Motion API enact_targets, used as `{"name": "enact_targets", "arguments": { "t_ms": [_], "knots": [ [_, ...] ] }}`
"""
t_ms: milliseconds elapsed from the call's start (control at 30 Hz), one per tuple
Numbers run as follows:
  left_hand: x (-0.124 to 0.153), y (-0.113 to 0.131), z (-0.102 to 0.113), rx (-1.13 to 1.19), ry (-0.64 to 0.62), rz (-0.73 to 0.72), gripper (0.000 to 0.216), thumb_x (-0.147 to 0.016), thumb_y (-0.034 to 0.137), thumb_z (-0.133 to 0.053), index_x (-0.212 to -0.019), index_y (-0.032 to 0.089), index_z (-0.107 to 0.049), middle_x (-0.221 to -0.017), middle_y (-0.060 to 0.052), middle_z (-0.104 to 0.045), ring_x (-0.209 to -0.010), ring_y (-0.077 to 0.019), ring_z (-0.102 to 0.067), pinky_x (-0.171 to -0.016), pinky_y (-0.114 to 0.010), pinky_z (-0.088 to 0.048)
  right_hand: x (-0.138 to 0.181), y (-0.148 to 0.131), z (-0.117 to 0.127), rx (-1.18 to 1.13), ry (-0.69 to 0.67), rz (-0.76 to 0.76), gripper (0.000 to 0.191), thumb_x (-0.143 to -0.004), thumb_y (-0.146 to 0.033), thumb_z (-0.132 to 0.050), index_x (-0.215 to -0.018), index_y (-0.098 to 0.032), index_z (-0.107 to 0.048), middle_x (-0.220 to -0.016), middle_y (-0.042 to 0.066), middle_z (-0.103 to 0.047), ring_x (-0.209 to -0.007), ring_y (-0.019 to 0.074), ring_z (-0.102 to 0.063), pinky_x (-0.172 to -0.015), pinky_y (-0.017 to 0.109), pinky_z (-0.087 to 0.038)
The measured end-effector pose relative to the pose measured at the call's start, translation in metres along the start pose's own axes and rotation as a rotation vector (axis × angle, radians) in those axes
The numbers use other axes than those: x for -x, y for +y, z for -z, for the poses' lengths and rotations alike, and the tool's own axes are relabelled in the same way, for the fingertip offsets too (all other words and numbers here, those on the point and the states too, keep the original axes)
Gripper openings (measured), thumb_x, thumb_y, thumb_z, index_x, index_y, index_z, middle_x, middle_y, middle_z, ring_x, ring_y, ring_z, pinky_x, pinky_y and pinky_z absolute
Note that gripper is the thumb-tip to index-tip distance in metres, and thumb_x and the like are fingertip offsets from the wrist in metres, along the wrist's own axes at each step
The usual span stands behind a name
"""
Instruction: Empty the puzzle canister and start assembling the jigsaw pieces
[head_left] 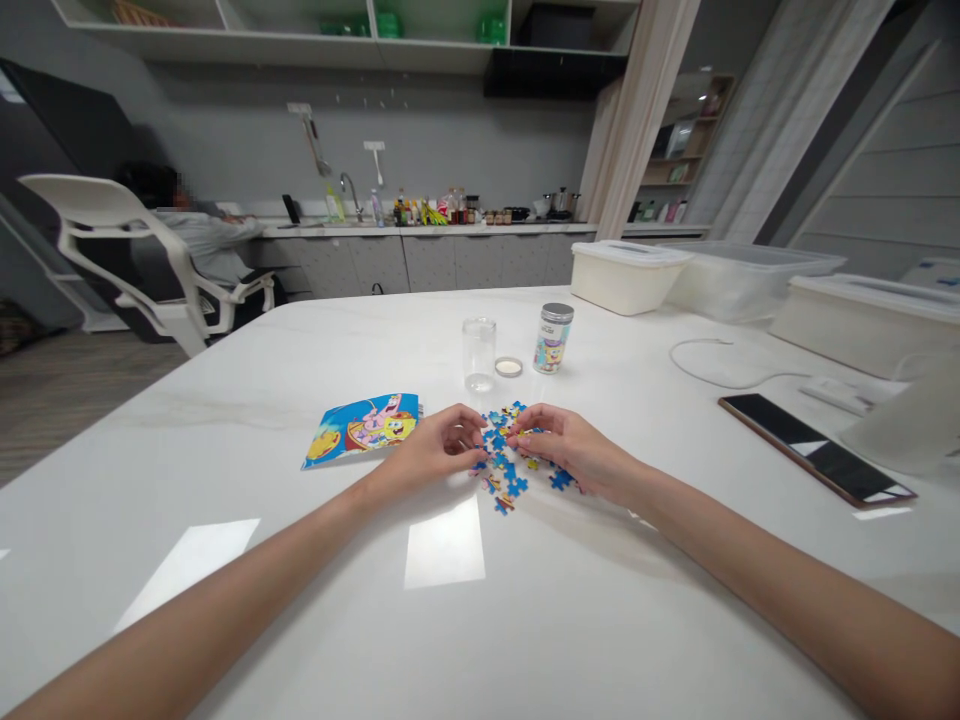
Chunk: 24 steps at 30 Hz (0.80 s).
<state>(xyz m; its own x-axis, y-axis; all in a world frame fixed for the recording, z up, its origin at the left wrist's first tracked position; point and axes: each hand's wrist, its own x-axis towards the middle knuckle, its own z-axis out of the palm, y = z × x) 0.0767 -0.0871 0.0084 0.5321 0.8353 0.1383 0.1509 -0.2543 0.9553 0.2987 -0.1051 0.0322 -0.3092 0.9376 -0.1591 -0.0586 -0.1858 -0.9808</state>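
Note:
Several small blue and yellow puzzle pieces (504, 468) lie scattered on the white table (480, 600), between my two hands. My left hand (439, 448) rests at the left edge of the pile, fingers curled and pinched on a piece. My right hand (566, 448) lies over the right side of the pile, its fingertips pinched on another piece. A colourful cartoon picture card (364, 426) lies flat just left of my left hand.
Behind the pile stand a clear empty glass jar (478, 353), its small round lid (508, 367) and a printed tin (553, 338). A dark phone (816, 447), a white cable (720, 365) and white lidded boxes (626, 275) lie right. A person sits in a white chair (127, 255) far left.

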Motion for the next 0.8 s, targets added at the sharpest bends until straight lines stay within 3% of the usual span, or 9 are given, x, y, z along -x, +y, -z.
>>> {"name": "enact_targets", "arguments": {
  "t_ms": [267, 400, 600, 800],
  "knots": [
    [0.001, 0.006, -0.001, -0.064, 0.029, 0.012, 0.028, -0.080, 0.036, -0.069, -0.098, 0.017, -0.059, -0.090, -0.002, -0.065, -0.069, -0.0105, -0.061, -0.065, -0.025, -0.048, 0.001, -0.001, 0.000, -0.041, -0.011, -0.019, 0.034, -0.063, -0.020, -0.082, -0.087, -0.020, -0.056, -0.097, 0.003, -0.069, -0.089, 0.0153, -0.069, -0.085, 0.029, -0.054],
    [0.001, 0.008, 0.000, -0.047, 0.030, 0.016, 0.034, -0.074, 0.036, -0.074, -0.097, 0.016, -0.060, -0.093, -0.004, -0.067, -0.074, -0.0131, -0.063, -0.069, -0.028, -0.052, 0.000, 0.000, 0.000, -0.064, -0.004, -0.058, 0.034, -0.070, -0.022, -0.079, -0.094, -0.020, -0.054, -0.091, 0.004, -0.072, -0.082, 0.0135, -0.070, -0.081, 0.027, -0.055],
    [0.002, 0.010, -0.001, -0.050, -0.011, -0.008, 0.030, -0.076, 0.032, -0.071, -0.099, 0.016, -0.061, -0.100, -0.006, -0.068, -0.077, -0.0132, -0.064, -0.072, -0.030, -0.054, -0.001, 0.000, 0.001, -0.069, -0.006, -0.048, 0.033, -0.069, -0.015, -0.078, -0.092, -0.020, -0.055, -0.093, 0.004, -0.073, -0.081, 0.0141, -0.071, -0.081, 0.027, -0.056],
    [0.001, 0.012, -0.002, -0.121, 0.017, -0.024, 0.035, -0.081, 0.028, -0.066, -0.113, 0.015, -0.061, -0.103, -0.008, -0.071, -0.081, -0.0146, -0.063, -0.077, -0.032, -0.053, 0.001, -0.001, 0.001, -0.089, -0.018, -0.046, 0.038, -0.066, -0.012, -0.078, -0.094, -0.021, -0.055, -0.089, 0.003, -0.072, -0.087, 0.0159, -0.071, -0.085, 0.030, -0.056]
  ]
}}
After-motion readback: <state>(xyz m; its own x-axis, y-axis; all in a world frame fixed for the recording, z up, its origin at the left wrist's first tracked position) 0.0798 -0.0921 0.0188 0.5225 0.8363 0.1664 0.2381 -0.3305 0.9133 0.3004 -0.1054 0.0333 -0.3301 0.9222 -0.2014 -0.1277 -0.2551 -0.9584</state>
